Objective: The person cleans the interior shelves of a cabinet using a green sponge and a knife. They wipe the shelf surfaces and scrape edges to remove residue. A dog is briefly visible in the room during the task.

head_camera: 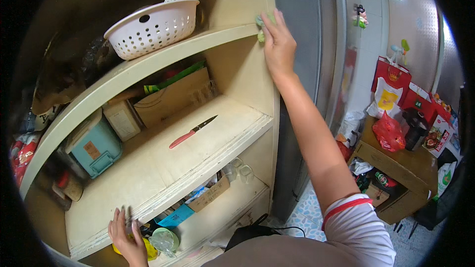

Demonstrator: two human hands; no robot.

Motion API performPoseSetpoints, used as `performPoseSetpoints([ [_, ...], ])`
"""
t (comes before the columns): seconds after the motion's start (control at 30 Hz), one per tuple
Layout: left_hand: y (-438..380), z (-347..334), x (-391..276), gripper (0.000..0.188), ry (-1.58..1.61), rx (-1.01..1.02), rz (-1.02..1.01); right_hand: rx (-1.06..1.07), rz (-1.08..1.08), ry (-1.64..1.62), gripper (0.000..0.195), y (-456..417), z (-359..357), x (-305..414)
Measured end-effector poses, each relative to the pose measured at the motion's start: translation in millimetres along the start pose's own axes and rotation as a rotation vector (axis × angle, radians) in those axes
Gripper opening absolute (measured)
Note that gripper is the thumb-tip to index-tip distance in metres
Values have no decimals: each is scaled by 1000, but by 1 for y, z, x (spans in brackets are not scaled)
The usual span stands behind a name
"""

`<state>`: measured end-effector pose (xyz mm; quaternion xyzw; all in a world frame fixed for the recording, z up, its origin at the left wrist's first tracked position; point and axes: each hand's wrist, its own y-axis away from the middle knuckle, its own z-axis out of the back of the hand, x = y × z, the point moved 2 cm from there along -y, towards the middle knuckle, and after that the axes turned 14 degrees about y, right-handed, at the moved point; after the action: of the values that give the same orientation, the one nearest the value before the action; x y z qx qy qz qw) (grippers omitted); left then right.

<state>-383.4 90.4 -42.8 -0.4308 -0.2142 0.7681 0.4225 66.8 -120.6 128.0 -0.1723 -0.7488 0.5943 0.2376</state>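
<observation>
My right hand point(278, 42) presses a pale green cloth point(261, 26) against the right upright of a cream wooden shelf unit point(265, 81), level with the upper shelf's edge. Part of the cloth is hidden under the fingers. At the lower left, my left hand point(126, 235) holds nothing, its fingers apart near the front edge of the middle shelf point(159, 178). On that shelf lies a knife point(193, 131) with a pink handle and a dark blade, its tip towards the back right. A white perforated plastic basket point(154, 27) rests on the upper shelf.
A teal lidded box point(94, 148), a white carton point(121, 120) and a jar point(70, 187) stand left on the middle shelf. Below are glass cups point(239, 170), a blue box point(176, 216) and a green bowl point(165, 239). A wooden cabinet point(397, 167) bearing bags stands at right.
</observation>
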Motion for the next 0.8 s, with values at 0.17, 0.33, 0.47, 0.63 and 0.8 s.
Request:
performPoseSetpoints([
  [0.17, 7, -23, 26, 30, -208, -74, -185, 92, -18, 190, 31, 74, 19, -5],
  [0.33, 11, -33, 60, 34, -281, -176, -284, 138, -7, 253, 31, 127, 28, -2],
  [0.47, 8, -34, 59, 32, -286, -178, -300, 72, 46, 219, 31, 58, 12, -4],
  [0.63, 10, -32, 66, 32, -262, -171, -317, 47, -30, 147, 28, 12, -5, 10],
  [0.8, 12, -34, 69, 32, -274, -186, -329, 199, -45, 278, 30, 135, 25, -3],
])
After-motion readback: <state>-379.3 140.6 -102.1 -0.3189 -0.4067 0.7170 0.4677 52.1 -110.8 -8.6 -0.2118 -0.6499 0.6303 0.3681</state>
